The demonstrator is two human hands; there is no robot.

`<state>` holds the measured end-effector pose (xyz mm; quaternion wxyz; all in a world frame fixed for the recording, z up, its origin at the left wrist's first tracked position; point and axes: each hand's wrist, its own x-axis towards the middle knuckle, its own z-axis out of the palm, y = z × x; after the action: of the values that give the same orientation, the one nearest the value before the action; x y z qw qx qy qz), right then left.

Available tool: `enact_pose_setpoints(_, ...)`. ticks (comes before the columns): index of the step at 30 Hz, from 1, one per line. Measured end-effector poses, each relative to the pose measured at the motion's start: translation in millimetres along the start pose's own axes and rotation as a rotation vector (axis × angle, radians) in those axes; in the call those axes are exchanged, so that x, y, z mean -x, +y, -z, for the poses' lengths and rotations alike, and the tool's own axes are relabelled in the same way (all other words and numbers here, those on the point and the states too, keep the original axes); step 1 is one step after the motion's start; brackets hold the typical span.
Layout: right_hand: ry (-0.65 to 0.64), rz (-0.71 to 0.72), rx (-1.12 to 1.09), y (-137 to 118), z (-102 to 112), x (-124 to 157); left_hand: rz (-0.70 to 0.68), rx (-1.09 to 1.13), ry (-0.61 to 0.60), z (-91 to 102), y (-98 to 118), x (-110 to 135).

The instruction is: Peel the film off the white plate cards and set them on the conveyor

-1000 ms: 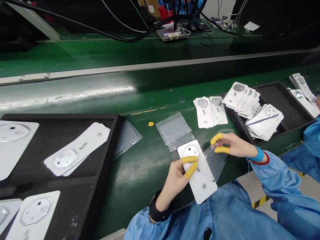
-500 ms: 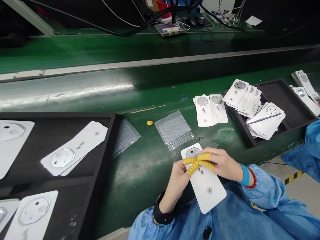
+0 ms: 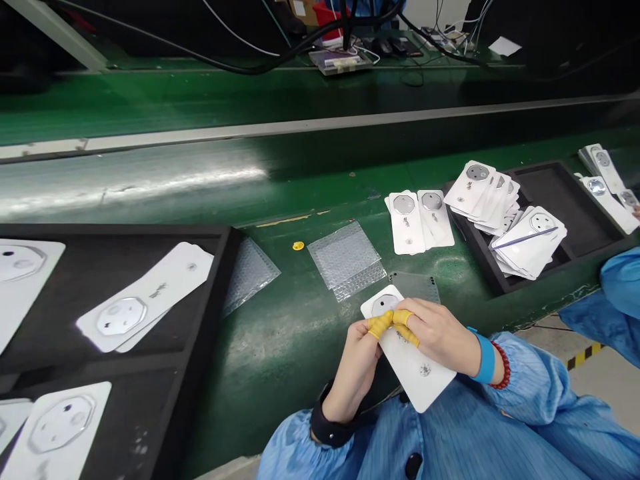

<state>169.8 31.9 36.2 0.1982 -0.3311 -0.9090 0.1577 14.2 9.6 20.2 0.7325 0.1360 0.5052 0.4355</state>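
The right hand (image 3: 441,333) has moved from one clear sheet (image 3: 416,285) onto one white panel (image 3: 417,377). The left hand (image 3: 356,352) grips that panel, nearly closed; the right's fingertips bunch there, their hold unclear.

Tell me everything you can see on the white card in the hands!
The white card looks smooth and flat, maybe plastic, with rounded corners. A grey many-sided disc with a dark spot is at its far end; a small round print is near the other. It slants down to the right. The left hand holds it, and the right hand covers part of it.
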Motion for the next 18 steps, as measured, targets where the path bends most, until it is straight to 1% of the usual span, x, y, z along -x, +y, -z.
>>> enact_pose_setpoints(4,-0.022,-0.027,-0.045,5,-8,1,-0.028,-0.012,0.034,0.9,-7,-4)
enact_pose_setpoints(8,-0.017,0.056,-0.035,15,-16,3,-0.089,-0.042,0.062,1.5,-13,-11)
enact_pose_setpoints(9,-0.019,0.069,-0.063,18,-17,4,-0.105,-0.056,0.065,2.3,-14,-13)
enact_pose_setpoints(11,-0.043,0.052,-0.194,23,-20,6,-0.135,-0.097,0.072,6.2,-14,-17)
enact_pose_setpoints(14,-0.089,-0.092,-0.445,34,-22,13,-0.182,-0.183,0.089,20.9,-9,-13)
enact_pose_setpoints(16,-0.097,-0.238,-0.603,44,-22,19,-0.215,-0.230,0.117,35.2,-3,-2)
enact_pose_setpoints(18,-0.053,-0.369,-0.748,53,-20,24,-0.279,-0.301,0.164,48.2,2,14)
